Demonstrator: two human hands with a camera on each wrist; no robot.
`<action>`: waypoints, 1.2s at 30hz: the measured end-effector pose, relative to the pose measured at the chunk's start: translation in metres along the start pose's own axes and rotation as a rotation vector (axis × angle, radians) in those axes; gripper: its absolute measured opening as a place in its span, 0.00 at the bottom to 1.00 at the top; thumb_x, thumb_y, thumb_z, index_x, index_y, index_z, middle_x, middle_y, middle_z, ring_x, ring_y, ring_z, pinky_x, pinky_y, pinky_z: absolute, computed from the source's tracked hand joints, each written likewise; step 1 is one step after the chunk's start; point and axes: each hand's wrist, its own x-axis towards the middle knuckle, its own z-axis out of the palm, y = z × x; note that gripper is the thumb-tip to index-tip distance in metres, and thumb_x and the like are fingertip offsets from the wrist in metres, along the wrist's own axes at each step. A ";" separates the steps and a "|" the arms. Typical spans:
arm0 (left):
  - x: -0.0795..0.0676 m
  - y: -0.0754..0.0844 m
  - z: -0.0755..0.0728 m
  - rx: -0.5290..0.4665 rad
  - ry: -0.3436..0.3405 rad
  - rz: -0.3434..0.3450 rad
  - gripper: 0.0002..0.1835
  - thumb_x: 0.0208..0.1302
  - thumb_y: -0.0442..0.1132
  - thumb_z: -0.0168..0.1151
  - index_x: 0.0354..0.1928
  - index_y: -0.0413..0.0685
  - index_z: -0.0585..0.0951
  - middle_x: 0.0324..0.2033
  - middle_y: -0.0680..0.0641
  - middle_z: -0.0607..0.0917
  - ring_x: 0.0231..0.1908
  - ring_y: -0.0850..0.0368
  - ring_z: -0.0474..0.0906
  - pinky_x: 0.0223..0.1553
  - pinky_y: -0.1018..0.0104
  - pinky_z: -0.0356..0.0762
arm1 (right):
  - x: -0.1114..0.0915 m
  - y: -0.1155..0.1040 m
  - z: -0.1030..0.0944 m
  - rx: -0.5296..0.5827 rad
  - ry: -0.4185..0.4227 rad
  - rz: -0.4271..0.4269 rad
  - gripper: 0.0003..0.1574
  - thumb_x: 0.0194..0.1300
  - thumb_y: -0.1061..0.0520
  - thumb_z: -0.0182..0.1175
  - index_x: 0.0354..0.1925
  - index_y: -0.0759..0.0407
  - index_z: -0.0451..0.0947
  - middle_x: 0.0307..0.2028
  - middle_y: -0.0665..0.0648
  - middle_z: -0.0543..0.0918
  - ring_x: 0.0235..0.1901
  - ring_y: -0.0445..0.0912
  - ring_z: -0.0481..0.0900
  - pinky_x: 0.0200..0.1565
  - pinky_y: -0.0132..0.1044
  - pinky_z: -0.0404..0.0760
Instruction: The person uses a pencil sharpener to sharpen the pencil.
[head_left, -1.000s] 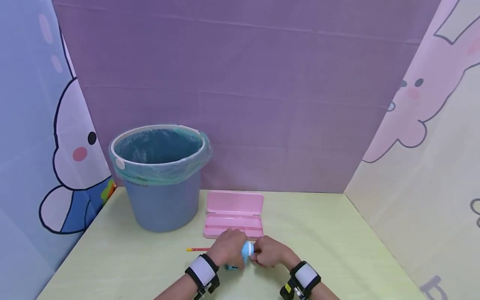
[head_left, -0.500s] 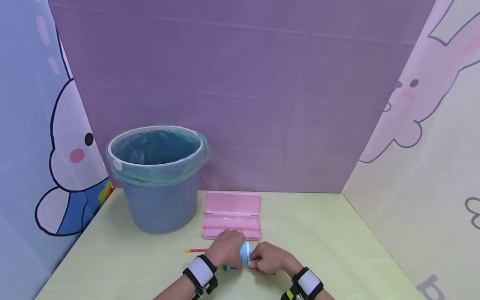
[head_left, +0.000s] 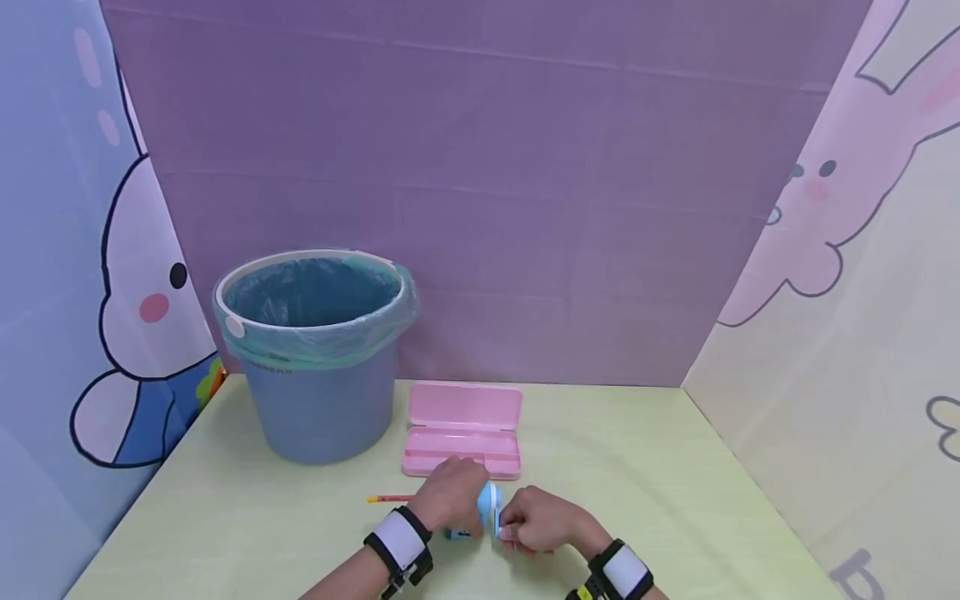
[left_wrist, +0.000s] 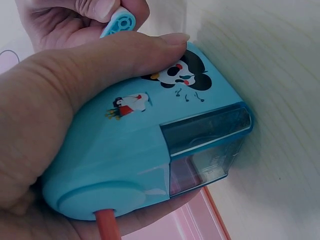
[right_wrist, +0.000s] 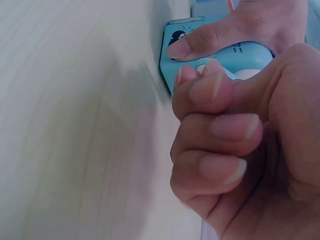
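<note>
A light-blue crank pencil sharpener [left_wrist: 120,155] with penguin-like pictures and a clear shavings drawer lies under my left hand [head_left: 452,495]. That hand wraps around its body, the thumb stretched across the printed side. From the round hole at the sharpener's end comes a red pencil [left_wrist: 107,224]; its yellow-tipped end points left in the head view. On the opposite end, my right hand [head_left: 546,518] pinches the knob of the crank handle [left_wrist: 120,24] between thumb and fingers. In the right wrist view its other fingers curl in and cover most of the crank.
Just behind the hands, an open pink pencil case [head_left: 467,406] lies on the pale yellow table [head_left: 637,467]. A blue bin [head_left: 322,417] lined with a green bag stands at the back left. Purple fabric [head_left: 525,208] closes off the back, with printed sheets at both sides.
My right hand has moved lower and slightly to the right, turning the crank, whose arm now points down toward me. The left hand keeps its grip on the sharpener.
</note>
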 end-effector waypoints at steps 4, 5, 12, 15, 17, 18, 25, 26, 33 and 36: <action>0.000 0.000 0.000 0.005 -0.007 -0.004 0.21 0.40 0.45 0.87 0.33 0.52 0.83 0.24 0.56 0.75 0.27 0.59 0.68 0.34 0.67 0.67 | -0.002 -0.003 -0.003 -0.006 -0.018 0.000 0.19 0.71 0.64 0.53 0.22 0.57 0.78 0.12 0.43 0.69 0.10 0.35 0.61 0.14 0.27 0.59; 0.001 0.000 0.000 0.006 -0.008 -0.006 0.21 0.40 0.45 0.87 0.33 0.52 0.83 0.23 0.56 0.75 0.27 0.59 0.68 0.34 0.66 0.67 | -0.003 -0.003 -0.003 -0.009 -0.022 -0.003 0.19 0.71 0.64 0.54 0.22 0.56 0.78 0.12 0.43 0.69 0.10 0.35 0.61 0.14 0.27 0.60; 0.002 0.000 -0.001 -0.004 0.003 -0.016 0.22 0.40 0.45 0.87 0.35 0.52 0.84 0.25 0.56 0.76 0.29 0.58 0.69 0.36 0.66 0.68 | -0.007 -0.007 -0.009 -0.012 -0.031 -0.042 0.19 0.70 0.66 0.53 0.21 0.55 0.77 0.12 0.43 0.69 0.10 0.35 0.61 0.14 0.26 0.60; 0.002 0.000 -0.001 -0.012 -0.008 -0.024 0.22 0.40 0.45 0.87 0.37 0.52 0.84 0.26 0.56 0.76 0.30 0.58 0.70 0.37 0.65 0.69 | -0.008 -0.008 -0.011 -0.006 -0.036 -0.068 0.20 0.70 0.67 0.52 0.22 0.57 0.76 0.12 0.42 0.69 0.10 0.34 0.61 0.14 0.26 0.60; 0.002 0.000 -0.001 -0.019 -0.014 -0.034 0.22 0.40 0.45 0.87 0.37 0.52 0.84 0.26 0.56 0.76 0.30 0.58 0.70 0.37 0.65 0.69 | -0.009 -0.008 -0.012 -0.003 -0.034 -0.082 0.20 0.71 0.67 0.51 0.22 0.57 0.76 0.11 0.42 0.69 0.10 0.33 0.61 0.14 0.26 0.60; 0.002 0.000 -0.001 -0.022 -0.017 -0.038 0.23 0.40 0.45 0.87 0.37 0.52 0.84 0.26 0.56 0.76 0.30 0.58 0.70 0.37 0.65 0.70 | -0.010 -0.008 -0.012 0.000 -0.032 -0.086 0.20 0.71 0.67 0.51 0.22 0.57 0.76 0.11 0.41 0.69 0.10 0.33 0.61 0.14 0.26 0.60; 0.001 0.000 0.001 -0.007 -0.011 -0.025 0.22 0.40 0.46 0.87 0.36 0.51 0.84 0.25 0.56 0.76 0.29 0.58 0.69 0.36 0.66 0.68 | -0.013 -0.009 -0.015 0.033 -0.025 -0.084 0.20 0.74 0.63 0.52 0.23 0.57 0.77 0.12 0.42 0.69 0.10 0.34 0.61 0.14 0.27 0.59; 0.001 0.000 0.001 -0.008 -0.011 -0.025 0.22 0.40 0.46 0.87 0.36 0.51 0.84 0.25 0.56 0.76 0.29 0.58 0.69 0.35 0.66 0.68 | -0.013 -0.010 -0.015 0.036 -0.024 -0.088 0.20 0.74 0.63 0.53 0.23 0.57 0.77 0.12 0.42 0.69 0.10 0.34 0.61 0.14 0.27 0.59; 0.002 -0.001 0.002 -0.002 -0.005 -0.016 0.23 0.40 0.46 0.87 0.37 0.52 0.84 0.26 0.57 0.76 0.30 0.59 0.69 0.37 0.66 0.69 | -0.013 -0.011 -0.018 0.038 -0.016 -0.103 0.20 0.75 0.62 0.53 0.23 0.57 0.78 0.11 0.42 0.69 0.10 0.34 0.61 0.14 0.27 0.61; 0.002 -0.001 0.002 0.002 -0.009 -0.015 0.23 0.40 0.46 0.87 0.38 0.52 0.85 0.27 0.57 0.77 0.30 0.59 0.69 0.38 0.66 0.69 | -0.014 -0.012 -0.019 0.034 -0.010 -0.106 0.20 0.75 0.62 0.53 0.23 0.57 0.78 0.12 0.42 0.69 0.11 0.34 0.61 0.14 0.27 0.60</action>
